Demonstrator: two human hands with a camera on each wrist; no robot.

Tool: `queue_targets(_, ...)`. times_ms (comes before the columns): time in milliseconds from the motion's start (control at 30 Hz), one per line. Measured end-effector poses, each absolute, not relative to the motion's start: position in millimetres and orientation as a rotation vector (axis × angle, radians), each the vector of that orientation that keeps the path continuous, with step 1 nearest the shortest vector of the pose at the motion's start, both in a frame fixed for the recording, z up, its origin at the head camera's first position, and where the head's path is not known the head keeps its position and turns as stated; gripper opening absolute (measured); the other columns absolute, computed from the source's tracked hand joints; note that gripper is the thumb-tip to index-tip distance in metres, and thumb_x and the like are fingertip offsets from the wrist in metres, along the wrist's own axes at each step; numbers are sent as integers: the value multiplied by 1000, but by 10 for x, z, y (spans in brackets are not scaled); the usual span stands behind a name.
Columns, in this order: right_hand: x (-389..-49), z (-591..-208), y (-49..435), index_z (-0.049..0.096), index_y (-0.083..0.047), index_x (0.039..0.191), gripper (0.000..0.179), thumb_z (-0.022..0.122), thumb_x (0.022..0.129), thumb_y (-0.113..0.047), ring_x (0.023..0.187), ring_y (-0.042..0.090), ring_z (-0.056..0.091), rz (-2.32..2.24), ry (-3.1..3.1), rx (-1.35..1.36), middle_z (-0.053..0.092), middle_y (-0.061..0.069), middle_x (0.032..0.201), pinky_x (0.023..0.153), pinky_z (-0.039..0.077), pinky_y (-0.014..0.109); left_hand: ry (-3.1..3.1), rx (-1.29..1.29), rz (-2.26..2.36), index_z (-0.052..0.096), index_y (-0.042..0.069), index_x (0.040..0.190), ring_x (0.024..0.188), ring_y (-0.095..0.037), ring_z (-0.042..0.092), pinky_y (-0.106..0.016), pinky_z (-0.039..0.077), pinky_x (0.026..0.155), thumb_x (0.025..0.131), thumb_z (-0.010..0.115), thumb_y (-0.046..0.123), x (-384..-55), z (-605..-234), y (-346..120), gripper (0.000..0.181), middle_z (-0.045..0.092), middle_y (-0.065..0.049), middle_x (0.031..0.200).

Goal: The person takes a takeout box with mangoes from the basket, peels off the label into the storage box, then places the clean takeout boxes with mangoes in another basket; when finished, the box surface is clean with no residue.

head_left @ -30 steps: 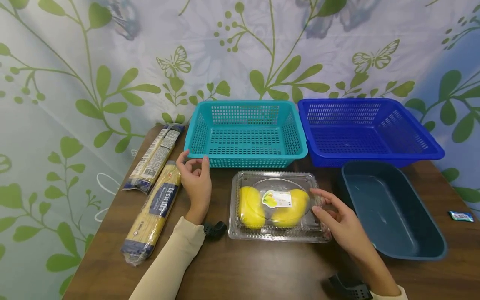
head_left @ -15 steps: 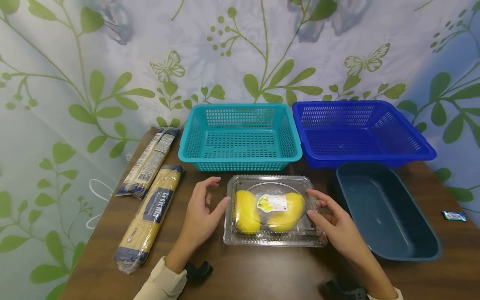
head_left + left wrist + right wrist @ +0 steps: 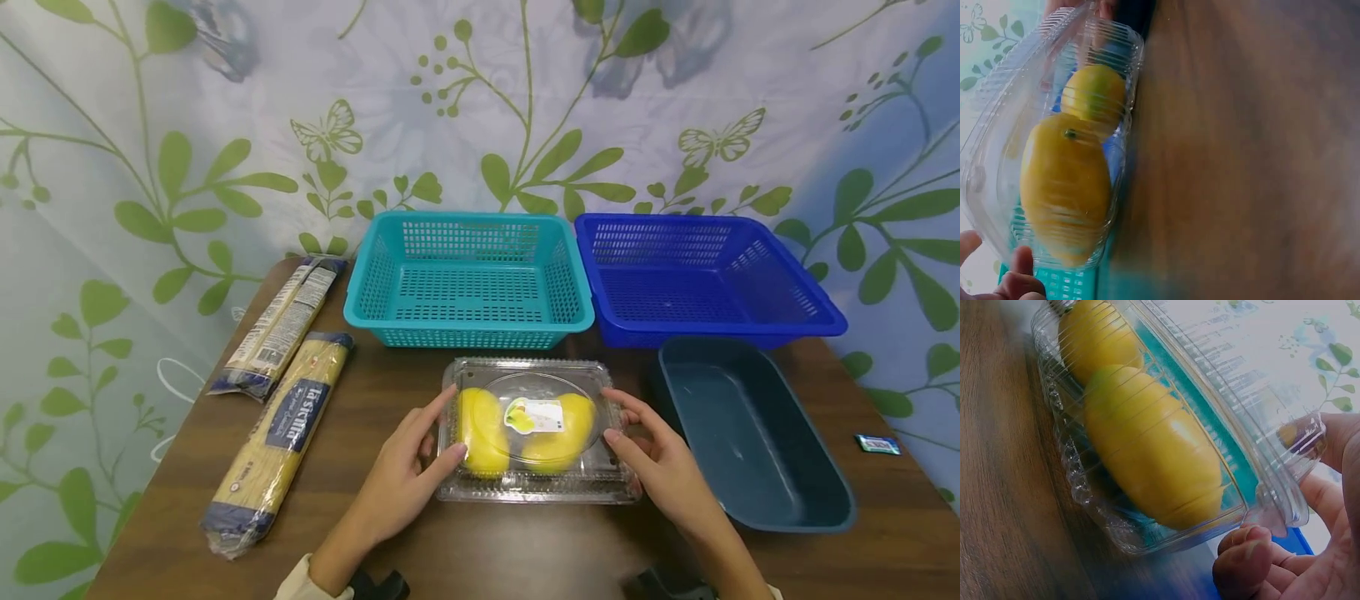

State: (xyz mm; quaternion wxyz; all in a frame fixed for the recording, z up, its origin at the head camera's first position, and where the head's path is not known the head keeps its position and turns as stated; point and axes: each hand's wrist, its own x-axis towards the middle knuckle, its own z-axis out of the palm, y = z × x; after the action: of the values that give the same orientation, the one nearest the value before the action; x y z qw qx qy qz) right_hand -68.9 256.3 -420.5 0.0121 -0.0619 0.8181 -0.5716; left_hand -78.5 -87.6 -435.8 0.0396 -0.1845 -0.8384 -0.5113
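A clear plastic clamshell box [image 3: 543,493] with a paper label [image 3: 534,415] on its lid holds two yellow mangoes [image 3: 483,433]. My left hand [image 3: 401,471] is at the box's left side, its thumb over the lid's edge and fingers curled against the side wall. On the opposite side, my right hand [image 3: 660,462] pinches the lid's rim. The right wrist view shows the thumb [image 3: 1300,434] seen through the clear rim and curled fingertips [image 3: 1244,550] below it. Both mangoes [image 3: 1066,181] also show through the ribbed wall in the left wrist view.
A teal basket [image 3: 468,325] and a blue basket [image 3: 720,321] stand behind the box. At right are a dark teal tub [image 3: 757,450] and a small blue packet [image 3: 877,444]. Two packs of pasta, one labelled [image 3: 281,442] and one back-up [image 3: 281,325], lie at left.
My left hand has come from the teal basket's front corner down to the box's left side. The right hand stays at the box's right side. The head view has shifted slightly.
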Motion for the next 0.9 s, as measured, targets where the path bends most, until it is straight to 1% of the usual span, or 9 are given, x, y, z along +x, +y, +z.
queue_targets(67, -685, -4214, 2574, 47, -25, 152, 50, 61, 104, -19, 54, 17, 49, -1753, 2578, -180, 44, 14, 113, 41, 45, 33, -2513, -585, -1590, 45, 28, 156, 68, -19, 41, -22, 36, 54, 99, 69, 29, -785, -4370, -854, 62, 44, -7, 84)
queue_targets(200, -673, -4222, 2597, 48, -29, 151, 49, 62, 104, -23, 52, 14, 46, -1667, 2652, -179, 46, 13, 112, 41, 41, 31, -2460, -591, -1616, 49, 24, 154, 69, -22, 42, -24, 37, 59, 99, 70, 24, -779, -4388, -819, 59, 42, -8, 82)
queue_targets(433, -646, -4199, 2554, 51, -31, 149, 50, 65, 102, -21, 48, 6, 36, -1514, 2828, -269, 51, 6, 109, 41, 37, 28, -2534, -540, -1679, 46, 32, 155, 72, -18, 42, -24, 39, 62, 102, 65, 29, -744, -4389, -857, 57, 44, -7, 89)
queue_targets(533, -619, -4104, 2524, 51, -33, 150, 52, 67, 101, -28, 53, 6, 40, -1238, 2998, -324, 53, -2, 104, 47, 39, 27, -2545, -540, -1697, 46, 34, 155, 71, -14, 39, -25, 38, 61, 103, 64, 29, -730, -4387, -873, 55, 44, -8, 90)
queue_targets(667, -593, -3890, 2497, 49, -34, 152, 53, 63, 102, -42, 63, 7, 44, -759, 3140, -389, 52, -8, 88, 56, 38, 30, -2555, -541, -1687, 47, 35, 154, 70, -12, 38, -25, 38, 61, 103, 63, 30, -728, -4377, -882, 54, 44, -8, 91)
queue_targets(767, -604, -3717, 2474, 52, -29, 151, 54, 61, 101, -47, 67, 10, 51, -517, 3164, -434, 60, -3, 91, 57, 45, 36, -2561, -540, -1688, 47, 36, 153, 70, -13, 38, -25, 38, 62, 103, 63, 31, -738, -4362, -875, 53, 44, -8, 91)
queue_targets(800, -610, -3665, 2464, 53, -27, 150, 55, 62, 100, -48, 69, 12, 55, -469, 3171, -448, 64, 0, 97, 57, 48, 39, -2563, -542, -1691, 48, 36, 153, 70, -14, 39, -25, 38, 62, 103, 63, 32, -740, -4358, -871, 53, 44, -8, 91)
queue_targets(833, -616, -3618, 2452, 54, -25, 149, 55, 63, 100, -47, 70, 13, 58, -438, 3178, -463, 65, 1, 100, 59, 50, 42, -2564, -541, -1697, 48, 36, 153, 69, -15, 39, -25, 37, 62, 103, 63, 32, -743, -4353, -867, 53, 44, -8, 92)
queue_targets(900, -636, -3549, 2420, 57, -22, 147, 54, 68, 98, -42, 71, 12, 59, -425, 3207, -515, 66, 1, 102, 60, 51, 41, -2567, -534, -1704, 48, 36, 153, 69, -17, 39, -24, 37, 61, 103, 63, 32, -746, -4351, -861, 53, 44, -7, 92)
